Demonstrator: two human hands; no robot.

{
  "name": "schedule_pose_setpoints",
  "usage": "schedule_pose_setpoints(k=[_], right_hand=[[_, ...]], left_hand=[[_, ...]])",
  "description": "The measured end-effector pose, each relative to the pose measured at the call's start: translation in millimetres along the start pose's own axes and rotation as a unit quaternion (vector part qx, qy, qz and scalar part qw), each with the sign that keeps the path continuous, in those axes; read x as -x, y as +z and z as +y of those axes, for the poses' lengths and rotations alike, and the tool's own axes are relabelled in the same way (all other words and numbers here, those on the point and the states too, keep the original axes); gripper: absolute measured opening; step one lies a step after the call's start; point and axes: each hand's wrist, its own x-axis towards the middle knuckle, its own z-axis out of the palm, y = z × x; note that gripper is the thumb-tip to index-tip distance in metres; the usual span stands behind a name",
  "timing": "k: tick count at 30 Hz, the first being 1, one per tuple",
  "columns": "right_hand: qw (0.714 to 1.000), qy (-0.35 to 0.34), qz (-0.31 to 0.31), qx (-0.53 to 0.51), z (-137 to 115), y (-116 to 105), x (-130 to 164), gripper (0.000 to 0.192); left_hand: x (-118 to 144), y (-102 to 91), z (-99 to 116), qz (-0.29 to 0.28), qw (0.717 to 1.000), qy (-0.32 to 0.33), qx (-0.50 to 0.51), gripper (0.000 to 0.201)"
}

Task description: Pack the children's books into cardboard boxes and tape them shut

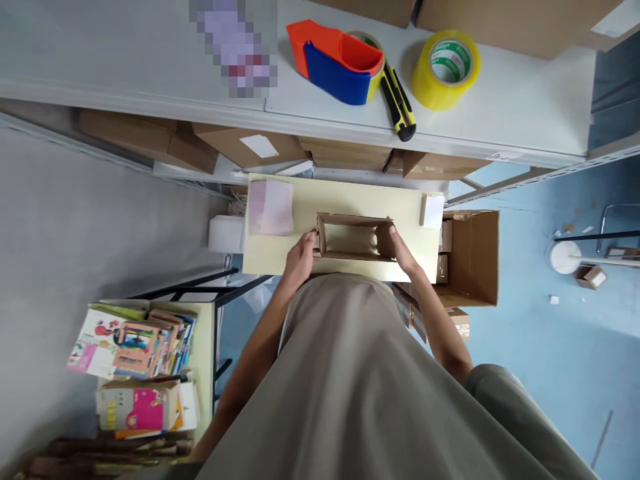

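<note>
A small brown cardboard box (356,256) stands on the pale yellow table (345,195), its open top facing me. The table's yellow seems to show through it, so its bottom looks open too. My left hand (300,259) grips the box's left end with the fingers closed around the edge. At the opposite end, my right hand (403,253) holds the right wall, fingers pressed along it. Left of the box lies a stack of pale pink paper (271,208), and a small white stack of cards (432,211) sits at the table's right edge.
Above, a shelf (165,73) carries a tape dispenser (330,70), a yellow box cutter (397,100) and a tape roll (425,77). Cartons (345,155) fill the level below. A large open carton (475,257) stands right; books (135,347) lie on a side table lower left.
</note>
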Motion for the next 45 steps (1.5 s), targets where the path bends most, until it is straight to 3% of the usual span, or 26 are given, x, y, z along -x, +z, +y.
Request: schedule_pose_setpoints(k=[3,7,13,18,22,27,31,35,39,42,45], right_hand=[[1.000,0.004,-0.013,0.014,-1,-5,10,0.103],[0.990,0.012,-0.131,0.055,-2,5,19,0.109],[0.978,0.002,-0.195,0.077,-6,36,22,0.112],[0.967,-0.018,-0.215,0.135,-9,50,24,0.115],[0.965,-0.032,-0.199,0.169,-10,51,24,0.112],[0.988,-0.019,-0.095,0.117,-6,34,25,0.107],[0.996,-0.011,-0.007,0.091,-3,12,32,0.104],[0.999,-0.036,-0.020,0.010,-2,2,42,0.102],[0.998,-0.031,-0.023,-0.052,-2,4,47,0.080],[0.998,-0.009,-0.008,-0.058,-1,-1,46,0.077],[0.999,0.008,-0.011,-0.048,1,-10,40,0.076]], left_hand=[[-8,-4.5,4,-0.039,0.999,-0.011,0.036,0.084],[-13,9.2,11,-0.074,0.989,-0.035,0.122,0.103],[-19,38.9,8,-0.086,0.987,-0.071,0.112,0.094],[-19,34.0,3,-0.074,0.993,-0.061,0.076,0.089],[-23,16.2,4,-0.033,0.998,-0.023,0.043,0.073],[-33,-6.9,6,0.054,0.999,0.001,0.006,0.083],[-30,-15.4,8,0.074,0.986,0.036,-0.144,0.057],[-9,-14.8,8,0.094,0.953,0.071,-0.279,0.048],[8,-19.3,-3,0.065,0.971,0.064,-0.222,0.059],[5,-30.4,-12,0.009,0.995,0.017,-0.100,0.069],[-5,-41.6,-16,-0.059,0.998,-0.024,-0.028,0.087]])
